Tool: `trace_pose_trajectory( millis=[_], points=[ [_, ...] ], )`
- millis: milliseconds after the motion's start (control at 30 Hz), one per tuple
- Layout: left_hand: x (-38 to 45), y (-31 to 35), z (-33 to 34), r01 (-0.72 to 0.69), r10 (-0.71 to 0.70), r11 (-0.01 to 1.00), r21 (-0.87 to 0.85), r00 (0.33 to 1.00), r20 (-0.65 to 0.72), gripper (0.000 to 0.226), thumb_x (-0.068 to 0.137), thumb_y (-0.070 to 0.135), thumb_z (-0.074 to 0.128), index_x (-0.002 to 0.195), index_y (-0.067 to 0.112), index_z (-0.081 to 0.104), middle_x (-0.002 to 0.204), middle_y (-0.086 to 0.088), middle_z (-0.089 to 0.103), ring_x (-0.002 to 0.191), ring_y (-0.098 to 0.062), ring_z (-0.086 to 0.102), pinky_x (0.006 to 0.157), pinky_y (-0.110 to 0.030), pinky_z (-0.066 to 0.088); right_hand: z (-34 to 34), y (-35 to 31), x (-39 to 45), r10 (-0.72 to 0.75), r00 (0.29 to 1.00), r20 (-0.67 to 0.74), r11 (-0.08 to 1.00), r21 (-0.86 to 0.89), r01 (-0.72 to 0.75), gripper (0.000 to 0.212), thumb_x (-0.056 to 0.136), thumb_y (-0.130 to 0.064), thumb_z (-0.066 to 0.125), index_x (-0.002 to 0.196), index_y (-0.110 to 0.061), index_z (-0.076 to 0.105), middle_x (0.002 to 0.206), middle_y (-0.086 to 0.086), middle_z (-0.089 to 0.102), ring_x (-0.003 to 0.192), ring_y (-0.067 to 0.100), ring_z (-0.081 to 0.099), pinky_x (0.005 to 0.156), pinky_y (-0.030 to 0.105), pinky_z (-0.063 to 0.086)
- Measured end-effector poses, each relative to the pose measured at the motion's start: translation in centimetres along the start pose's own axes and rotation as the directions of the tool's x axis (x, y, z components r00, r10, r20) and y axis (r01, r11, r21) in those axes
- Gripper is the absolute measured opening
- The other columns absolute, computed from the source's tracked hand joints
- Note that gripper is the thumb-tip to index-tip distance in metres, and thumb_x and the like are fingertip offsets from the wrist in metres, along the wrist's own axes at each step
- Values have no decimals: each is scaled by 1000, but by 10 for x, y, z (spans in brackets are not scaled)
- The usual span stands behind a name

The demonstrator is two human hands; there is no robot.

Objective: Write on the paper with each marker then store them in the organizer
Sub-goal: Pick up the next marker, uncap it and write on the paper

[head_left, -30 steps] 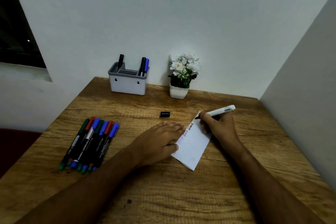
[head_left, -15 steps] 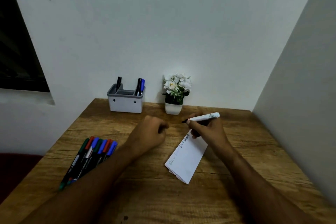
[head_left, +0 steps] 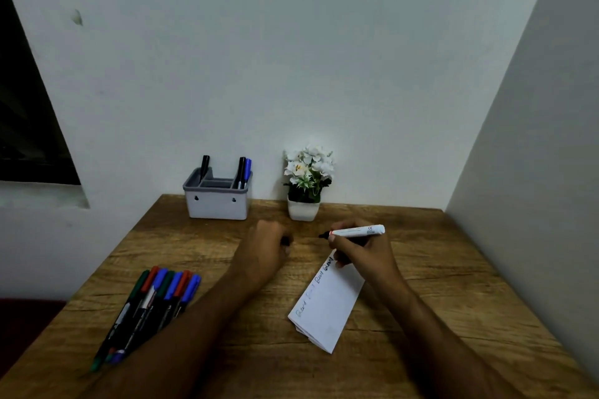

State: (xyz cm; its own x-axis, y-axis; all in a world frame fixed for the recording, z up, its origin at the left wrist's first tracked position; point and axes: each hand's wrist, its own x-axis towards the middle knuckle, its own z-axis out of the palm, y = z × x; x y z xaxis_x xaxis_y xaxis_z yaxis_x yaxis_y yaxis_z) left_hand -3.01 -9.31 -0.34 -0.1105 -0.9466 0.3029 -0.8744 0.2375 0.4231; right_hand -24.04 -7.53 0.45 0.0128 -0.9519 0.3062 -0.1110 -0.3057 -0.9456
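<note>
My right hand point(head_left: 363, 253) grips a white marker point(head_left: 355, 231) with its black tip uncapped and pointing left, lifted just above the far end of the folded white paper point(head_left: 327, 304). Handwritten words run along the paper's left edge. My left hand point(head_left: 265, 248) is curled around the small black cap point(head_left: 286, 241), which peeks out at the fingers, left of the marker tip. The grey organizer point(head_left: 217, 201) stands at the back against the wall with three markers upright in it. Several capped markers point(head_left: 152, 304) lie in a row at the left, partly behind my left forearm.
A small white pot with white flowers point(head_left: 306, 185) stands right of the organizer, just behind my hands. The wooden table point(head_left: 437, 269) meets walls at the back and on the right. A dark window is at the far left.
My left hand left the paper, reached forward and closed on the black cap. My right hand lifted the marker off the paper. The camera tilted up.
</note>
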Motion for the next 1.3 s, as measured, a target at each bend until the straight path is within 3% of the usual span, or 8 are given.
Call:
trace_pose_trajectory(
  millis=[100, 167, 233, 333, 800, 933, 1167, 1300],
  points=[
    [-2, 12, -8, 185, -247, 859, -478, 967, -69, 10, 79, 12, 81, 87, 11, 77, 82, -2, 75, 65, -4, 70, 57, -12, 53, 3, -2, -3, -63, 998, 26, 998, 28, 62, 9, 93, -3, 73, 92, -9, 80, 79, 14, 77, 63, 28, 69, 56, 36, 59],
    [-1, 21, -14, 324, -453, 475, -818, 887, 89, 14, 78, 4, 80, 87, -3, 73, 87, -17, 74, 68, -17, 74, 57, -21, 58, 6, -5, -6, -97, 994, 47, 994, 58, 95, 10, 94, -2, 72, 94, -6, 81, 79, 17, 76, 64, 31, 69, 57, 39, 60],
    [0, 26, -18, 388, -522, 87, -917, 802, 290, 22, 78, 0, 79, 92, -12, 67, 91, -25, 72, 75, -28, 75, 59, -28, 61, 10, -7, -9, -136, 989, 56, 989, 62, 133, 9, 93, -2, 72, 95, -5, 80, 78, 19, 75, 64, 37, 70, 57, 44, 61],
    [-1, 30, -21, 396, -485, -177, -901, 762, 430, 35, 79, -5, 75, 108, -19, 60, 89, -24, 71, 74, -29, 75, 61, -32, 63, 13, -10, -11, -173, 983, 58, 985, 40, 171, 5, 93, -3, 74, 95, -5, 78, 78, 17, 75, 65, 44, 69, 59, 51, 60],
    [-12, 44, -20, 419, -437, -257, -871, 753, 492, 40, 76, -2, 78, 111, -13, 63, 97, -23, 74, 86, -30, 75, 70, -35, 63, 23, -11, -11, -230, 973, -21, 972, 37, 230, 22, 88, -3, 80, 72, -5, 65, 63, 10, 68, 50, 14, 60, 49, 27, 47],
    [-11, 51, -23, 347, -475, -271, -898, 763, 438, 36, 76, -2, 79, 108, -12, 65, 90, -18, 75, 78, -24, 75, 71, -33, 63, 28, -9, -3, -223, 972, -74, 966, 120, 230, 28, 91, -1, 76, 70, 7, 60, 55, 22, 59, 44, 26, 53, 48, 31, 44],
    [-5, 55, -35, 215, -506, -285, -934, 794, 337, 25, 79, -6, 75, 100, 2, 63, 99, -18, 74, 84, -24, 74, 74, -34, 63, 51, -16, 10, -141, 985, -103, 957, 240, 162, 23, 91, -3, 75, 73, 0, 61, 61, 19, 62, 51, 25, 56, 47, 28, 44],
    [-4, 46, -37, 142, -607, -121, -983, 772, 186, 32, 77, -14, 72, 103, 4, 64, 100, -18, 73, 94, -31, 72, 82, -45, 61, 73, -14, 13, -104, 993, -57, 961, 252, 115, 17, 91, -11, 78, 91, 3, 68, 78, 23, 71, 62, 23, 63, 53, 32, 51]
  ],
)
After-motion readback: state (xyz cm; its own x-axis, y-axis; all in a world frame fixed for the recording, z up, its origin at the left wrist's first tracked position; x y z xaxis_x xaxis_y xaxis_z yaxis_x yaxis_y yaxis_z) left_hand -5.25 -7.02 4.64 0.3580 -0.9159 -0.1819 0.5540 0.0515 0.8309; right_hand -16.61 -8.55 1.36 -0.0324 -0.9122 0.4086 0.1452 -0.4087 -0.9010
